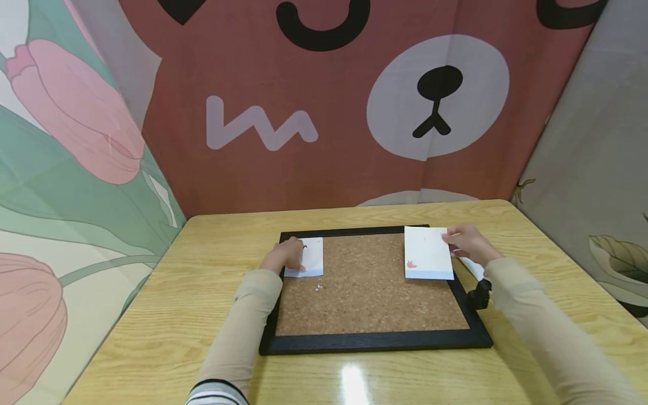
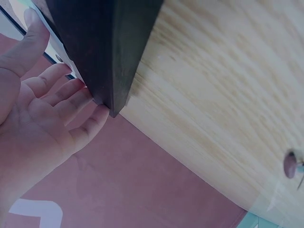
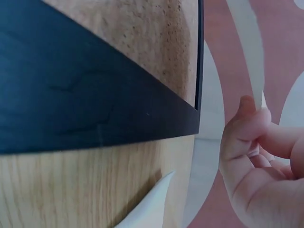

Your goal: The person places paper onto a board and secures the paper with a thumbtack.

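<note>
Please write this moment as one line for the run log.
left hand: at left sheet | right hand: pinching right sheet | corkboard: flat on table

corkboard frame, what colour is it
The corkboard frame is black; the head view shows it best.

Person's forearms: left sleeve (image 1: 230, 332), beige, with a striped black-and-white band (image 1: 216, 394) lower down; right sleeve (image 1: 549, 326), beige; small black device (image 1: 479, 295) beside its cuff.

Soft light filled the head view; the held paper (image 1: 427, 250) looked bright white, and glare whitened a patch of wooden table (image 1: 212, 281). The 2 wrist views were dimmer, bluish and slightly soft; in the right view, shadow edged a loose sheet (image 3: 151, 208).
</note>
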`<state>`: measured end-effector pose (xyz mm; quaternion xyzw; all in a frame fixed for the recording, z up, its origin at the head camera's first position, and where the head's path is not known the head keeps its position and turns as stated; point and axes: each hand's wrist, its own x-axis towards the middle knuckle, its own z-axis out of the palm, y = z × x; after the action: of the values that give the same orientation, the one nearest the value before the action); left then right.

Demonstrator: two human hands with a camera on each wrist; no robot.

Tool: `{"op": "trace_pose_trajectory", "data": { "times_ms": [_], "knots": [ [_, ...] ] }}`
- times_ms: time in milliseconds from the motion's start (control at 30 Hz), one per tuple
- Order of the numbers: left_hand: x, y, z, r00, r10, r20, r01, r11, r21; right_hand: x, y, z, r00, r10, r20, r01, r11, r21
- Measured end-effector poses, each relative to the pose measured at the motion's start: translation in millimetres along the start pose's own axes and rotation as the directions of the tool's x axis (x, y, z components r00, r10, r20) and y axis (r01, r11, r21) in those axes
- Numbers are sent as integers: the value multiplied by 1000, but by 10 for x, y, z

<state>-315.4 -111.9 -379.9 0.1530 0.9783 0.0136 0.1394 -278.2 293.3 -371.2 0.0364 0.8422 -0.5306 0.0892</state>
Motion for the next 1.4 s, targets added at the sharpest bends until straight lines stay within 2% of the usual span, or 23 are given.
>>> {"op": "trace_pose_trajectory", "data": {
  "times_ms": [333, 667, 867, 1100, 1200, 1267, 1333, 1400],
  "knots": [
    [-19, 13, -8, 1000, 1, -8, -1, 1000, -17, 52, -11, 127, 999, 18, 39, -20, 998, 52],
    [-14, 12, -4, 1000, 2, 11, -2, 1000, 8, 59, -90, 272, 997, 24, 68, -26, 999, 28],
    [-10, 32, -21, 1000, 10, 23, -12, 998, 68, 48, -99, 308, 995, -2, 102, -6, 997, 83],
    [-14, 22, -2, 999, 30, 19, -31, 998, 52, 45, -120, 395, 993, -19, 120, 7, 994, 106],
    [-15, 13, 13, 999, 37, 12, -37, 998, 53, 104, -53, 416, 986, -61, 153, 40, 990, 136],
    [-15, 13, 17, 999, 36, 8, -36, 998, 50, 165, 20, 412, 975, -111, 194, 72, 979, 193],
    [-16, 19, 17, 1000, 26, 6, -26, 999, 38, 180, 37, 421, 969, -119, 214, 73, 975, 211],
    [-21, 30, 11, 1000, 11, 9, -11, 1000, 25, 153, 2, 453, 973, -99, 206, 57, 978, 202]
  ]
}}
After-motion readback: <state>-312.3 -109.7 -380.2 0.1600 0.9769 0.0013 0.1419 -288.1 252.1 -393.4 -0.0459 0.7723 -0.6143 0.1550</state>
